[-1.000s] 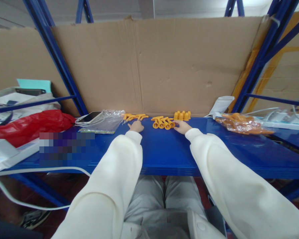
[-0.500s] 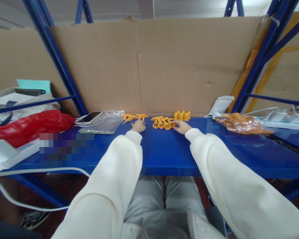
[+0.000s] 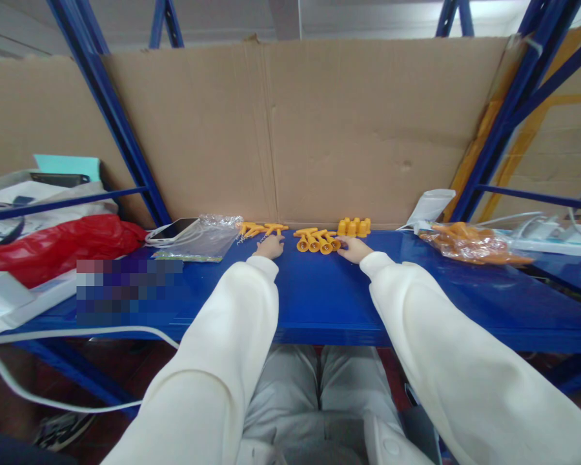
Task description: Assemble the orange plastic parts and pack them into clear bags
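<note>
Orange corkscrews [image 3: 252,229] with T-shaped handles and metal spirals lie at the back of the blue shelf. My left hand [image 3: 270,246] is just in front of the rightmost one, fingers apart, with nothing visible in them. To the right, several orange bell-shaped corkscrew bodies [image 3: 314,245] lie side by side, their round open ends facing me. My right hand [image 3: 354,248] has its fingertips closed at the rim of the rightmost body [image 3: 336,244], which rests on the shelf. Behind that hand stands a group of small orange caps [image 3: 354,227].
A phone [image 3: 177,228] and a clear plastic bag [image 3: 203,242] lie left of the corkscrews. A bag of orange parts [image 3: 469,243] sits on the right. Cardboard [image 3: 339,129] closes off the back; blue posts [image 3: 121,123] flank it. A white cable [image 3: 101,330] crosses the front left.
My left hand has shifted slightly and its fingers are a little more spread. My right hand stays at the rightmost bell-shaped body. The orange parts look almost unmoved.
</note>
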`<state>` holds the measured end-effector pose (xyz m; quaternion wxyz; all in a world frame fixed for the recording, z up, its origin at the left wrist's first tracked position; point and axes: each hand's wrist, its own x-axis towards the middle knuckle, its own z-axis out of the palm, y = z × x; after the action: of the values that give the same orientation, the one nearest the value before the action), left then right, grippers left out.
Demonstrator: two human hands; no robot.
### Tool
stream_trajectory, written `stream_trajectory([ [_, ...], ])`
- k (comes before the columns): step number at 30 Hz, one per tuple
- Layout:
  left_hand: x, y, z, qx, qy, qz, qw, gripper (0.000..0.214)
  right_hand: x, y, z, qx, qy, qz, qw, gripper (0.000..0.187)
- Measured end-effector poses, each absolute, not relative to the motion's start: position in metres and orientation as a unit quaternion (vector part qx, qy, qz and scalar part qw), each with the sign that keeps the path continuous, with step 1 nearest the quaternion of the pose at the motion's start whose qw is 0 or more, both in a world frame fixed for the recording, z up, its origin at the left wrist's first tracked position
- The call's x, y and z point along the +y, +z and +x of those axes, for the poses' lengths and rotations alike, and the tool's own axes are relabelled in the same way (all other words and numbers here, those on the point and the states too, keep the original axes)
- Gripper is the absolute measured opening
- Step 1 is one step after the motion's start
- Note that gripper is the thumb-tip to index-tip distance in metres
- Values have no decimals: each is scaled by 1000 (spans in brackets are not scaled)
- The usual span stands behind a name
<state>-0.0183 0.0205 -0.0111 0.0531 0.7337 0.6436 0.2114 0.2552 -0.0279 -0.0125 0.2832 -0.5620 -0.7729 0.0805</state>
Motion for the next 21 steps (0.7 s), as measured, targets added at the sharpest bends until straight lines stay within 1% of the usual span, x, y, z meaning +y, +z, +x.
stream_trajectory([
  [4, 21, -1, -14, 666, 165, 727, 12, 32, -30, -11, 254, -769, 84, -567, 281, 45],
  [9, 25, 4, -17, 685, 156, 711, -41, 33, -27, -12, 256, -778, 79, -550, 293, 46],
  [15, 22, 4, -18, 705, 206, 678, -31, 46, -29, -11, 255, -781, 76, -551, 285, 45],
  [21, 20, 7, -23, 737, 199, 646, -23, 37, -27, -12, 255, -783, 81, -542, 293, 46],
])
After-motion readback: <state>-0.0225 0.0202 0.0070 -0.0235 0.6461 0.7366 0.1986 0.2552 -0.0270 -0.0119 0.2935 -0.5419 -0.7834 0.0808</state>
